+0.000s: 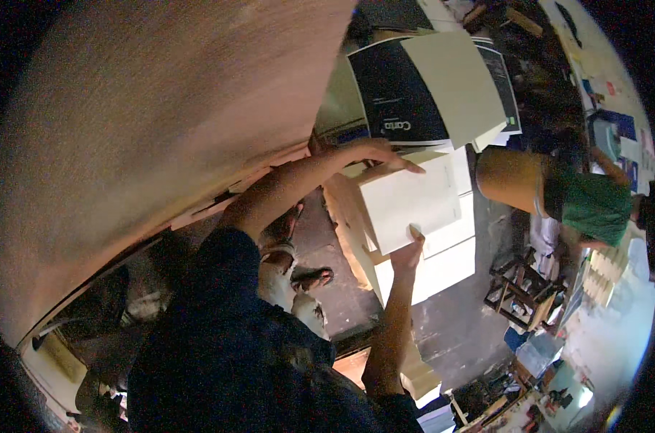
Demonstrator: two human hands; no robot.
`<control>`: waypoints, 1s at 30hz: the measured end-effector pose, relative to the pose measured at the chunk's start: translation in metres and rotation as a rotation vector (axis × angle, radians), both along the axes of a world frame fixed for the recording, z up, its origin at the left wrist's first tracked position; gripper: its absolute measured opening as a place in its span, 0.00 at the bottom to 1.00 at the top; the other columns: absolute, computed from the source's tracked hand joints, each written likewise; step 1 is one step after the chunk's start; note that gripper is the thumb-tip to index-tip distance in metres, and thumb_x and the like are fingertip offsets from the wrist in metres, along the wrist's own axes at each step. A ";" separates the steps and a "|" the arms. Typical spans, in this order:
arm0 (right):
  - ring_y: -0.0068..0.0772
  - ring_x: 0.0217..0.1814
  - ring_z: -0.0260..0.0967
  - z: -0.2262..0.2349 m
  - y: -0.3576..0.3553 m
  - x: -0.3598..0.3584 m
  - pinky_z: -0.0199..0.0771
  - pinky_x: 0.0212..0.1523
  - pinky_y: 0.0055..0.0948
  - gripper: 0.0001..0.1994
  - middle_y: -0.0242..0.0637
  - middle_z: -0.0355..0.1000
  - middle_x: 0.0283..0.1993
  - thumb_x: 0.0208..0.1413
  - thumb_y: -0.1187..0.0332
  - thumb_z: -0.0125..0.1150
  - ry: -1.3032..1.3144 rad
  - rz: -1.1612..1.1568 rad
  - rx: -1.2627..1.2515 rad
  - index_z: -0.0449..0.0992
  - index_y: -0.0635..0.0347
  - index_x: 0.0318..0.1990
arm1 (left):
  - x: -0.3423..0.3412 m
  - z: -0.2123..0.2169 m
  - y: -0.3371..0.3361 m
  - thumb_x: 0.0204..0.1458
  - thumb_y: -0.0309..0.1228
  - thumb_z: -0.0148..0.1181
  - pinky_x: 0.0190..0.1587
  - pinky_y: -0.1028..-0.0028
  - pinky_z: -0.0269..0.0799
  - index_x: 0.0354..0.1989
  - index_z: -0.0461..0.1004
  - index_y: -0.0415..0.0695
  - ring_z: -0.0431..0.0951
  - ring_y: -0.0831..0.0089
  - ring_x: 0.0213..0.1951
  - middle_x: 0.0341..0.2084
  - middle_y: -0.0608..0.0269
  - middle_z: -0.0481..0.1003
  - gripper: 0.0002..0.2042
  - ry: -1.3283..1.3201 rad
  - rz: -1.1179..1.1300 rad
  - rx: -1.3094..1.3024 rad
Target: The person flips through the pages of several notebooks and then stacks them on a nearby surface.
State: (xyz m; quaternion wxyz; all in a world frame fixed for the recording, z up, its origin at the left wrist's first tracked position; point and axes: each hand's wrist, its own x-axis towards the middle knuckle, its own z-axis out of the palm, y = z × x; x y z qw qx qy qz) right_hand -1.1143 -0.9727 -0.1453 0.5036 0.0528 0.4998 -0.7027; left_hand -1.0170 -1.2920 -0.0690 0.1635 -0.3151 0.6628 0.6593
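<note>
A thick stack of white paper sheets (414,202) is between my two hands, tilted over a larger pile of white paper (446,270). My left hand (389,155) lies along its far edge, fingers stretched over the top corner. At the near edge my right hand (408,252) grips the stack, thumb on top and the other fingers hidden beneath. Brownish wrapping or board (349,209) shows along the pile's left side. Just beyond my left hand lie dark printed sheets (396,94), with a plain cream sheet (457,86) across them.
A large pinkish-brown surface (176,94) rises on my left. To the right, a person in a green top (594,206) is near a tan rounded shape (511,177). A small wooden stool (522,292) stands on the grey floor (450,332). Cluttered goods line the right side.
</note>
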 end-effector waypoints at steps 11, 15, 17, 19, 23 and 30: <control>0.42 0.63 0.65 0.026 -0.027 0.012 0.66 0.63 0.42 0.25 0.44 0.68 0.58 0.62 0.52 0.48 0.030 0.037 0.035 0.67 0.64 0.57 | -0.015 -0.140 -0.002 0.65 0.61 0.26 0.74 0.54 0.44 0.73 0.50 0.48 0.53 0.57 0.71 0.73 0.55 0.49 0.36 0.247 0.222 -0.025; 0.40 0.62 0.65 0.041 -0.047 0.033 0.65 0.64 0.41 0.26 0.42 0.69 0.56 0.60 0.52 0.48 0.036 -0.051 0.037 0.67 0.61 0.59 | -0.019 -0.164 0.013 0.65 0.59 0.28 0.71 0.54 0.50 0.72 0.53 0.47 0.57 0.57 0.69 0.70 0.54 0.53 0.35 0.343 0.254 0.032; 0.41 0.60 0.66 0.044 -0.048 0.037 0.66 0.62 0.40 0.28 0.42 0.69 0.55 0.59 0.50 0.51 0.074 -0.123 0.036 0.67 0.62 0.59 | -0.016 -0.152 0.014 0.65 0.59 0.29 0.70 0.54 0.51 0.71 0.54 0.47 0.58 0.57 0.68 0.70 0.54 0.54 0.35 0.311 0.236 0.069; 0.41 0.57 0.68 0.042 -0.055 0.050 0.69 0.57 0.39 0.32 0.44 0.70 0.54 0.57 0.46 0.54 0.423 -0.091 0.163 0.67 0.65 0.58 | -0.009 -0.143 0.010 0.65 0.59 0.30 0.70 0.54 0.52 0.71 0.54 0.46 0.58 0.57 0.68 0.69 0.54 0.55 0.35 0.280 0.237 0.089; 0.43 0.59 0.60 0.093 -0.083 0.060 0.67 0.59 0.46 0.37 0.45 0.59 0.53 0.55 0.43 0.61 0.200 -0.404 0.245 0.58 0.63 0.59 | -0.005 -0.128 0.011 0.65 0.59 0.31 0.69 0.54 0.54 0.70 0.56 0.46 0.60 0.57 0.66 0.68 0.54 0.56 0.34 0.215 0.262 0.178; 0.39 0.54 0.68 0.062 -0.078 0.051 0.72 0.52 0.35 0.40 0.44 0.69 0.56 0.62 0.30 0.35 -0.185 -0.288 0.183 0.68 0.60 0.61 | 0.020 -0.109 -0.009 0.64 0.58 0.32 0.66 0.55 0.57 0.68 0.58 0.46 0.62 0.57 0.65 0.65 0.54 0.59 0.33 0.080 0.392 0.371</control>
